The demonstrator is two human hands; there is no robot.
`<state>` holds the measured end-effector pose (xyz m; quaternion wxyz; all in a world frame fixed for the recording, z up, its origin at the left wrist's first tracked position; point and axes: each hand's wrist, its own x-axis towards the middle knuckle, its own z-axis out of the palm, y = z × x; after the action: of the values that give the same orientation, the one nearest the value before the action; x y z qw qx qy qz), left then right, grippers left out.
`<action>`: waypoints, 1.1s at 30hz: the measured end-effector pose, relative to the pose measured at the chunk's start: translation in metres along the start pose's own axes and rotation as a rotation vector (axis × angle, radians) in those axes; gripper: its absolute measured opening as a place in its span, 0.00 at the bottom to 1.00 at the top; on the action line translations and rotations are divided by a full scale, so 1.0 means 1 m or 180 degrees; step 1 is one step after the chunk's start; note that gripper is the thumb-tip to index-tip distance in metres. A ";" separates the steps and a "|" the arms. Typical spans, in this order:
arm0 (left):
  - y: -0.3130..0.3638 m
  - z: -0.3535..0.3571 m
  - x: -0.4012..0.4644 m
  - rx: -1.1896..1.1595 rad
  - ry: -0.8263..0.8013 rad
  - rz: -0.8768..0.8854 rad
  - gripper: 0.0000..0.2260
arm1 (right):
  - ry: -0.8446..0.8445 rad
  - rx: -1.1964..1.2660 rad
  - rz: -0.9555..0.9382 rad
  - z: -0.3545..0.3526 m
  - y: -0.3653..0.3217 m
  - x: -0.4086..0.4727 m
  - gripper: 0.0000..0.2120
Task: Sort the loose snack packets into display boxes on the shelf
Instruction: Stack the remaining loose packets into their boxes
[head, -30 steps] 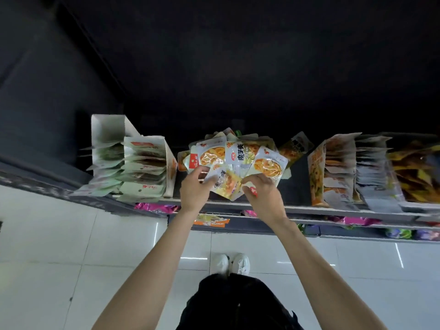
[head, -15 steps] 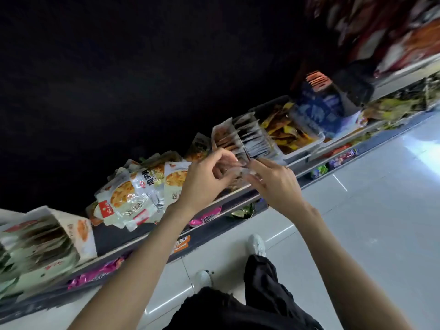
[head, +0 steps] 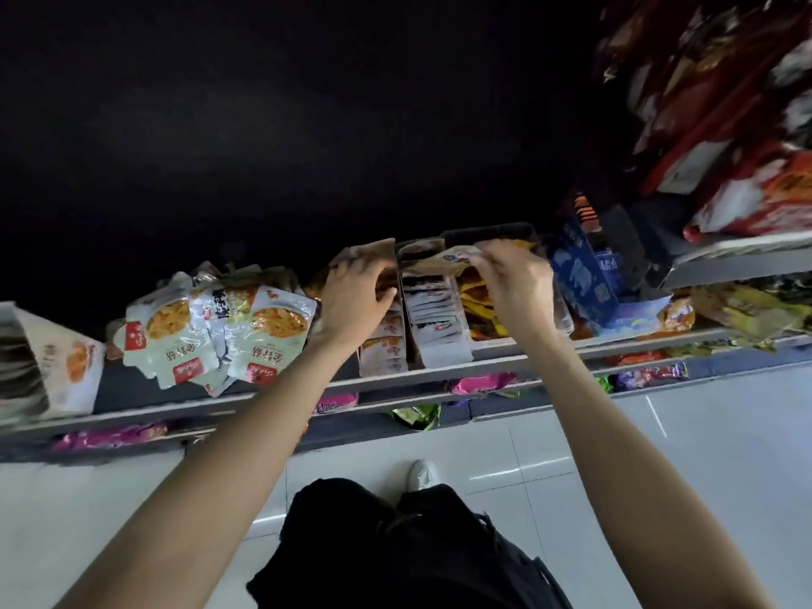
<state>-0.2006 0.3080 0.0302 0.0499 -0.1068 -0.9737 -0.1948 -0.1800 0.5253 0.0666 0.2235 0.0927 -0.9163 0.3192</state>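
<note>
A loose heap of white and orange snack packets (head: 211, 331) lies on the shelf (head: 439, 373) at left of centre. To its right stand display boxes filled with upright packets: one orange-printed (head: 382, 345), one with white packets (head: 437, 318). My left hand (head: 358, 296) rests on the orange-printed box, fingers curled over the packets at its back. My right hand (head: 518, 285) pinches a yellowish packet (head: 452, 259) above the back of the white-packet box. A dark tray of yellow packets (head: 481, 309) sits under that hand.
A white display box (head: 66, 367) stands at the far left of the shelf. Blue boxes (head: 589, 274) and yellow bags (head: 747, 309) fill the right end. Red packages (head: 755, 191) sit on a higher shelf. Pink packets (head: 481, 382) lie on lower shelves above the white tiled floor.
Both hands left the loose heap and moved right to the display boxes. They now reach further back over the boxes, the right hand holding a packet up high.
</note>
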 end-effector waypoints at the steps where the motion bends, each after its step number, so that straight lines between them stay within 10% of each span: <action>1: 0.001 0.003 -0.001 0.0032 0.0008 -0.0050 0.13 | -0.0150 -0.0044 -0.0134 0.004 0.003 0.005 0.06; 27: 0.000 0.014 -0.012 -0.0413 0.0270 -0.0113 0.11 | -0.1067 -0.2081 -0.0969 0.066 0.008 0.017 0.08; 33: -0.026 -0.022 -0.071 -0.0750 0.1484 -0.0355 0.09 | -0.0076 -0.0434 -0.0510 0.046 -0.041 -0.021 0.12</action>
<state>-0.1365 0.2625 0.0309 0.2492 -0.0104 -0.9109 -0.3287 -0.1649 0.4649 0.0468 0.2432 0.1541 -0.9281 0.2361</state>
